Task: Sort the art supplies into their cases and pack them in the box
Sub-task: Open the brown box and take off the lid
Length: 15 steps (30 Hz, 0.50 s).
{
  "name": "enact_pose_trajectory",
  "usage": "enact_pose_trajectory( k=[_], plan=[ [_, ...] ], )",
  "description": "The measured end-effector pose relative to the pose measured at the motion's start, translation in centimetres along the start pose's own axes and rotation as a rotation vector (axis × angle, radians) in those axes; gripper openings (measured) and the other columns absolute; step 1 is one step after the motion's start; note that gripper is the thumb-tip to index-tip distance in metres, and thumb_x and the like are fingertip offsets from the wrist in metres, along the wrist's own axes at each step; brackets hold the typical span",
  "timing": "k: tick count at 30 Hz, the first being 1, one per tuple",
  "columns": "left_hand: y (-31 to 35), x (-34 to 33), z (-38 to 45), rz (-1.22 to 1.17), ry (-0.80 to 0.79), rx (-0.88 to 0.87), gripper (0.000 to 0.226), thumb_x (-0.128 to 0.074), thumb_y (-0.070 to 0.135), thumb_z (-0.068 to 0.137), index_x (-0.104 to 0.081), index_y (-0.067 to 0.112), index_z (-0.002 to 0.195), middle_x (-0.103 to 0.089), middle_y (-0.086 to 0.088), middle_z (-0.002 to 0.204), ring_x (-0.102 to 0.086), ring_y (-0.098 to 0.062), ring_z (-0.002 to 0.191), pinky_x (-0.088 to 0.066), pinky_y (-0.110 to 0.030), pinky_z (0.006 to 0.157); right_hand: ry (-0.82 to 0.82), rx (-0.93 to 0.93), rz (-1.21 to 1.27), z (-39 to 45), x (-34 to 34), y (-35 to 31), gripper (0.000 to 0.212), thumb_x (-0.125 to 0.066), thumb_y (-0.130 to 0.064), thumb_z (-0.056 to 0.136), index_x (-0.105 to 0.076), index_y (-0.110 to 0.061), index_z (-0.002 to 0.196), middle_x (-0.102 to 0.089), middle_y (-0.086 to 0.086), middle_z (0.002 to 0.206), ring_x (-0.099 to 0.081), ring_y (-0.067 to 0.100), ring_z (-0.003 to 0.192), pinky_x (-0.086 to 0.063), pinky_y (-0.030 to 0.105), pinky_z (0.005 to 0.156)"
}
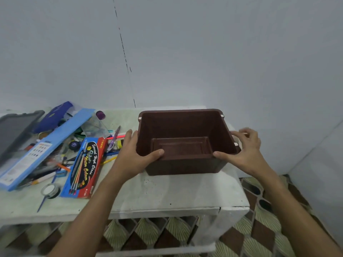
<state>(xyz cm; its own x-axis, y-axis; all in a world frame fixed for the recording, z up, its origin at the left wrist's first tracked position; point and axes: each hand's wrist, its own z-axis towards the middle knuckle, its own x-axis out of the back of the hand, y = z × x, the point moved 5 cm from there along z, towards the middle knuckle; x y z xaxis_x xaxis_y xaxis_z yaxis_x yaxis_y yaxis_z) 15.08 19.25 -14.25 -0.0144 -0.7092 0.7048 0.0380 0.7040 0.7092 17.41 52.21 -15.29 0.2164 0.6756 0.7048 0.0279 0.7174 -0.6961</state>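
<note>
An empty brown plastic box [185, 125] stands on the white table, right of centre, its opening tipped toward me. My left hand [137, 151] grips its left near corner, thumb over the rim. My right hand [243, 147] holds the right near corner, thumb on the rim and fingers by the side handle. Left of the box lies a heap of art supplies: a red and blue water colour brush pack [83, 167], a long light blue case [42, 147], a dark blue pouch [53, 115], loose pencils and pens [111, 156], and small paint pots [74, 145].
A grey tablet-like case [14, 130] lies at the far left. A round tape roll [50, 190] and a thin blue brush sit near the table's front edge [148, 212]. A grey wall rises behind. Patterned floor tiles show below and to the right.
</note>
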Motion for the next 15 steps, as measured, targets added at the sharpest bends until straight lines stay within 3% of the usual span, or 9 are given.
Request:
enact_pose_trajectory(
  k=[2, 6, 10, 15],
  plan=[
    [0.1, 0.2, -1.1, -0.01, -0.019, -0.008, 0.115, -0.059, 0.08, 0.055, -0.017, 0.03, 0.15, -0.001, 0.003, 0.16, -0.007, -0.021, 0.147, -0.023, -0.044, 0.114, -0.055, -0.008, 0.115, -0.6, -0.4, -0.2, 0.106, -0.073, -0.078, 0.046, -0.034, -0.037, 0.136, -0.028, -0.009, 0.146, -0.039, 0.018, 0.126, -0.039, 0.031, 0.099],
    [-0.3, 0.6, -2.5, -0.044, -0.033, -0.098, 0.111, -0.063, 0.083, 0.054, -0.021, 0.039, 0.148, -0.002, 0.008, 0.16, 0.003, -0.009, 0.146, -0.017, -0.039, 0.113, -0.101, 0.078, 0.306, -2.0, -0.9, -1.4, 0.086, -0.08, -0.063, 0.058, -0.038, -0.045, 0.131, -0.051, -0.02, 0.127, -0.054, 0.008, 0.114, -0.048, 0.03, 0.094],
    [-1.2, 1.1, -4.0, -0.078, -0.033, -0.119, 0.101, -0.072, 0.074, 0.052, -0.016, 0.06, 0.135, -0.004, 0.022, 0.153, 0.003, -0.002, 0.144, -0.016, -0.028, 0.109, -0.08, 0.118, 0.284, -3.4, -1.0, -1.7, 0.092, -0.075, -0.069, 0.054, -0.037, -0.047, 0.135, -0.047, -0.024, 0.13, -0.048, 0.001, 0.118, -0.046, 0.027, 0.092],
    [-2.1, 1.3, -4.3, -0.138, -0.007, -0.111, 0.104, -0.069, 0.079, 0.045, -0.013, 0.061, 0.132, -0.002, 0.019, 0.157, -0.003, 0.006, 0.139, -0.019, -0.023, 0.105, -0.048, 0.093, 0.234, -4.1, -1.1, -1.7, 0.097, -0.07, -0.079, 0.049, -0.035, -0.051, 0.134, -0.041, -0.03, 0.129, -0.043, -0.009, 0.115, -0.041, 0.021, 0.089]
  ],
)
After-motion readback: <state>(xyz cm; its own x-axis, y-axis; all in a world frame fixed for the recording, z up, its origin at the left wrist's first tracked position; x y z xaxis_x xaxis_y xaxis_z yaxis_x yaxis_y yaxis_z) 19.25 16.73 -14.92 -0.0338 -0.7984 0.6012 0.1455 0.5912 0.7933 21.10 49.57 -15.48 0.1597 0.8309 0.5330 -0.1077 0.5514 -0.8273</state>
